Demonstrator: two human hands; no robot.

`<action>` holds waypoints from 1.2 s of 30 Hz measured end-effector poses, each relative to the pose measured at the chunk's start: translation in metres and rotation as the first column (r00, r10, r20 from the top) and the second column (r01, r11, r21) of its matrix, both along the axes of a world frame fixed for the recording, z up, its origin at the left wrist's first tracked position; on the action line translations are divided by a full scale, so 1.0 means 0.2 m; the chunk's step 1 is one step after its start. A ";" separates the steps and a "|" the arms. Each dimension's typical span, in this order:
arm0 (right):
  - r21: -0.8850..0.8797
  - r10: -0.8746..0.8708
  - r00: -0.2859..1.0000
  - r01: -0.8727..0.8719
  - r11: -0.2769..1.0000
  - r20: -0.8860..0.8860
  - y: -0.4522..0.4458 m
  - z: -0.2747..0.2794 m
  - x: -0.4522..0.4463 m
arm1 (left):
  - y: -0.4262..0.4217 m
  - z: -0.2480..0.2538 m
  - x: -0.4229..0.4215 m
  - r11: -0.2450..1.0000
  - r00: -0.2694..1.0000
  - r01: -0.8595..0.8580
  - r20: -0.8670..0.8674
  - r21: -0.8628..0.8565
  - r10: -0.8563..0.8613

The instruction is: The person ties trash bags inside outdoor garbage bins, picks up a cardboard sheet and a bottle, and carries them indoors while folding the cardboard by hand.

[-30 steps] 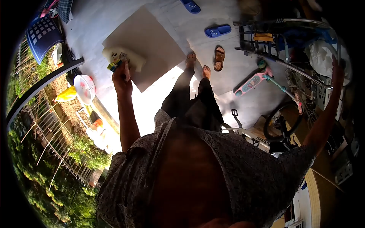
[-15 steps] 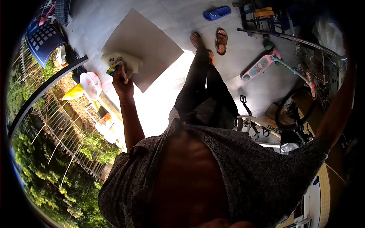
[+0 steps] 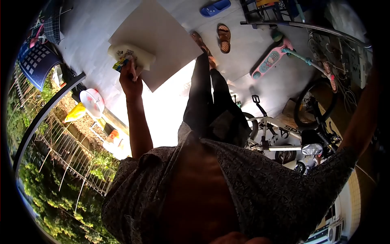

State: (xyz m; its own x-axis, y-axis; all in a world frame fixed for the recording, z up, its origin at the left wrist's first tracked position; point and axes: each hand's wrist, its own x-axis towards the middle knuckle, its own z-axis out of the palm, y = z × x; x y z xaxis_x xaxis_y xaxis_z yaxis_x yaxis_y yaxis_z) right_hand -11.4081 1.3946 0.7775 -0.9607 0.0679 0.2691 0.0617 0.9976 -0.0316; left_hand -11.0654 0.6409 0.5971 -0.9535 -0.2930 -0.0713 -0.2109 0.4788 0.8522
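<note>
My left hand [image 3: 131,79] reaches out over a square grey panel [image 3: 162,44], with its fingers closed on a crumpled plastic packet [image 3: 121,64], coloured yellow, green and blue. Some pinkish plastic [image 3: 133,72] shows at the fingers. Just beyond, touching or very close to the hand, lies a cream-coloured pack [image 3: 142,56] with dark printing; I cannot tell whether it is a bag or a bottle. My right arm stretches toward the dark right edge, and its hand is out of view.
A blue slipper [image 3: 215,8], a brown sandal [image 3: 224,38] and a pink scooter [image 3: 271,61] are on the tiled floor. A white bicycle [image 3: 276,122] lies close on the right. A white bucket [image 3: 92,103] and a dark railing [image 3: 44,107] are at left.
The whole view has shifted a little, so the floor things sit higher and further left. My left hand stays at the packet beside the cream pack.
</note>
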 end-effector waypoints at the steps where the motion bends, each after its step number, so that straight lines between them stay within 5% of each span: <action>1: -0.046 -0.077 0.997 0.077 0.996 0.007 -0.04 0.01 0.02 | 0.02 0.00 -0.01 1.000 0.999 -0.014 0.048 -0.009 0.014; 4: -0.078 -0.069 0.997 0.067 0.995 -0.020 0.06 -0.04 -0.01 | 0.09 0.04 -0.04 0.975 0.986 0.110 -0.102 -0.194 -0.132; 7: 0.285 0.177 0.970 -0.219 0.933 0.164 0.11 -0.01 -0.06 | 0.07 0.08 -0.04 0.994 0.997 0.078 -0.012 -0.078 -0.079; 10: 0.172 -0.010 0.998 0.000 0.985 0.060 0.11 -0.10 -0.11 | 0.04 0.12 -0.03 0.985 0.994 0.108 0.005 -0.133 -0.109; 11: 0.291 0.064 0.992 -0.092 0.952 0.106 0.12 -0.11 -0.11 | 0.03 0.14 -0.03 0.973 0.991 0.129 0.002 -0.190 -0.131; 13: 0.502 0.189 0.959 -0.273 0.820 0.212 0.09 -0.10 -0.12 | 0.01 0.14 -0.02 0.999 1.000 0.020 -0.002 0.026 -0.020; 16: 0.568 0.078 0.980 -0.170 0.806 0.183 -0.01 -0.08 -0.13 | -0.08 0.13 0.01 0.932 0.995 -0.101 0.057 0.347 0.086; 18: 0.239 -0.012 0.987 -0.026 0.971 0.159 -0.04 -0.06 -0.12 | -0.07 0.15 0.04 0.965 0.998 -0.066 0.011 0.253 0.066; 20: -0.135 -0.097 0.979 0.122 0.983 0.177 -0.12 -0.04 -0.08 | -0.03 0.23 0.08 0.982 0.994 0.039 -0.095 -0.186 -0.058; 21: -0.221 -0.119 0.974 0.162 0.962 0.195 -0.17 -0.02 -0.05 | -0.08 0.24 0.10 0.971 0.997 -0.018 -0.073 0.237 0.036; 22: -0.267 -0.109 0.975 0.160 0.950 0.195 -0.28 0.05 0.02 | -0.17 0.22 0.12 0.782 0.994 -0.073 -0.018 0.618 0.107; 23: -0.310 -0.098 0.976 0.155 0.938 0.192 -0.39 0.13 0.11 | -0.22 0.22 0.13 0.448 0.988 -0.116 0.056 0.886 0.145; 26: -0.410 -0.066 0.983 0.132 0.903 0.171 -0.27 0.04 0.03 | -0.07 0.44 0.05 0.470 0.878 -0.402 0.185 0.786 0.442; 27: -0.395 -0.094 0.977 0.164 0.904 0.191 -0.29 0.05 0.04 | -0.06 0.49 0.02 0.393 0.843 -0.440 0.221 0.807 0.491; 32: -0.279 0.020 0.984 0.030 0.960 0.174 -0.01 -0.16 -0.10 | -0.21 0.49 0.07 0.405 0.923 -0.252 0.092 0.879 0.373; 36: 0.062 0.412 0.908 -0.417 0.907 0.071 0.44 -0.46 -0.30 | -0.23 0.50 0.06 0.394 0.931 -0.205 0.053 0.896 0.362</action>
